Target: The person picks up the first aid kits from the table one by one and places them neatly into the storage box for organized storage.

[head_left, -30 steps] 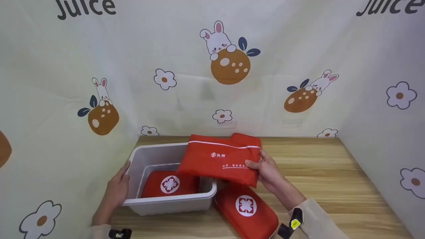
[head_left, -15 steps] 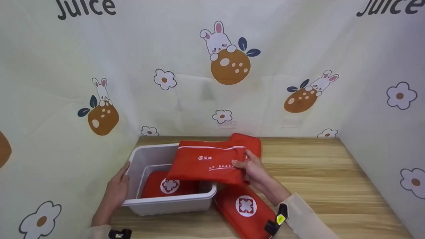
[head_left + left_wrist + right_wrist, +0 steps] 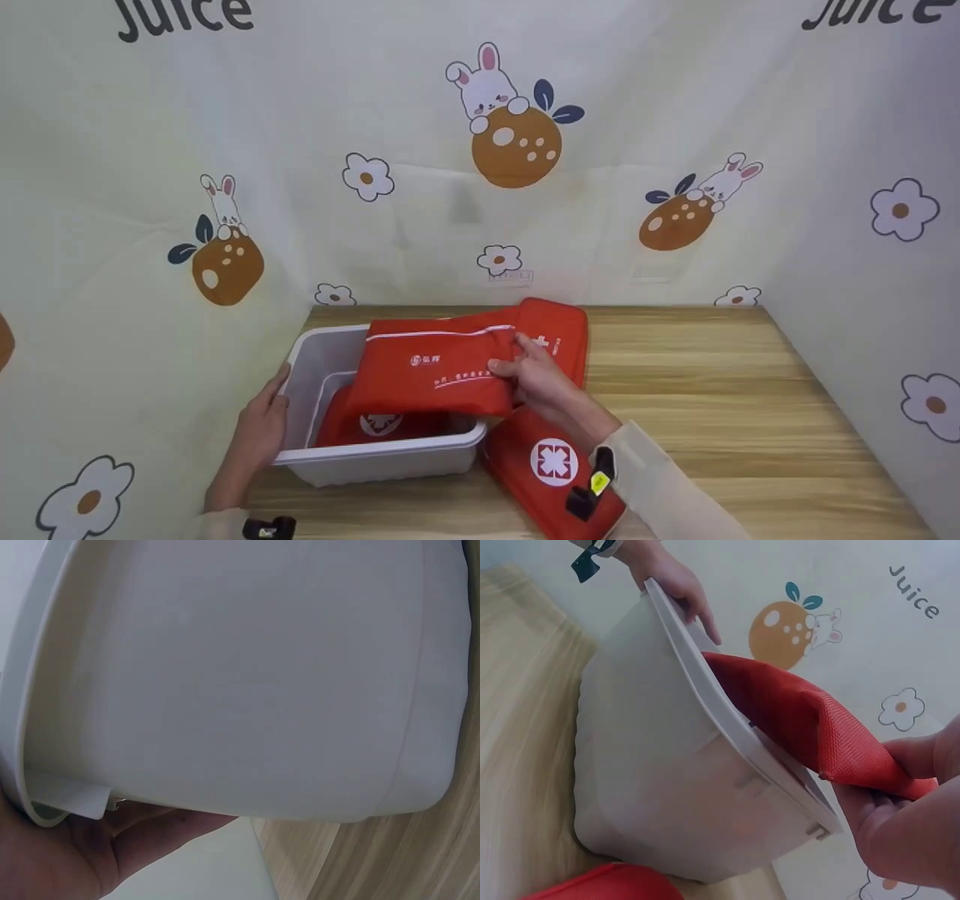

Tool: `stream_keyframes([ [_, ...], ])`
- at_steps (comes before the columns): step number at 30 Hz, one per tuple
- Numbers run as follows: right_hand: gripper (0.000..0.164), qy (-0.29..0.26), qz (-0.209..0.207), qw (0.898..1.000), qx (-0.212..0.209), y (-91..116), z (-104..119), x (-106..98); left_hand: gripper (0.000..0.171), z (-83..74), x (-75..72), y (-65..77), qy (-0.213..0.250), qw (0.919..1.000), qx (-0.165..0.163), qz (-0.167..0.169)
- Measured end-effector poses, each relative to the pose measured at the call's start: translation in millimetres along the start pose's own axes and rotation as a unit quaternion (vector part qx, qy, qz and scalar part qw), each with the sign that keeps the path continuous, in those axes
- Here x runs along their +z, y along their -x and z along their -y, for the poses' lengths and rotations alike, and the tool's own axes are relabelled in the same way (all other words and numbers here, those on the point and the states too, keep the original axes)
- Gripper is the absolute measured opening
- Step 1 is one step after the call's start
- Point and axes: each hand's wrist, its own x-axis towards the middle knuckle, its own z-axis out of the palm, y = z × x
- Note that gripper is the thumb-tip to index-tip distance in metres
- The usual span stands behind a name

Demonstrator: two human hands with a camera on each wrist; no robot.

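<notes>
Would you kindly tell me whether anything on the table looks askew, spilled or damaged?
Nothing looks spilled or visibly damaged. Only the front case seems askew: it lies slanted on the table, at a sharper angle than the bin beside it.

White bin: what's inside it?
A red case lies inside the bin, its white emblem partly hidden by the red pouch in the right hand. Anything else beneath the pouch cannot be seen.

In the head view, toward five o'clock, a plain cream right sleeve adjoins a black, blocky wrist device with a bright yellow label. Between seven and eight, a cream left sleeve meets another black device.
</notes>
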Motion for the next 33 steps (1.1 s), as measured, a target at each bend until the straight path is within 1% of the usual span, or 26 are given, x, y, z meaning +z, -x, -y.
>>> stream_keyframes([
  [8, 0.073, -0.009, 0.029, 1.000, 0.008, -4, -5, 13, 0.056, -2.9, 0.7, -1.8, -0.003, 1.0000, 0.005, 0.001],
  [13, 0.067, -0.013, 0.047, 0.999, 0.018, -6, -6, 20, 0.056, -2.9, 0.1, -2.1, -0.002, 1.0000, 0.002, 0.002],
  [18, 0.066, 0.007, 0.060, 0.998, 0.032, -9, -8, 30, 0.056, -1.6, 0.2, -1.4, -0.004, 1.0000, 0.001, -0.001],
  [22, 0.066, 0.023, 0.060, 0.997, 0.039, -13, -8, 40, 0.056, -0.8, 0.1, -0.4, -0.001, 1.0000, 0.003, -0.002],
  [26, 0.063, 0.021, 0.066, 0.997, 0.038, -17, -10, 50, 0.056, -0.4, 0.1, 0.8, 0.002, 1.0000, 0.002, 0.000],
  [29, 0.059, 0.019, 0.069, 0.997, 0.036, -20, -12, 58, 0.055, -0.3, -0.1, 1.1, -0.004, 1.0000, 0.004, 0.000],
  [33, 0.055, 0.033, 0.055, 0.998, 0.030, -22, -18, 66, 0.055, -0.1, -0.1, 1.6, -0.009, 0.9999, 0.007, -0.002],
])
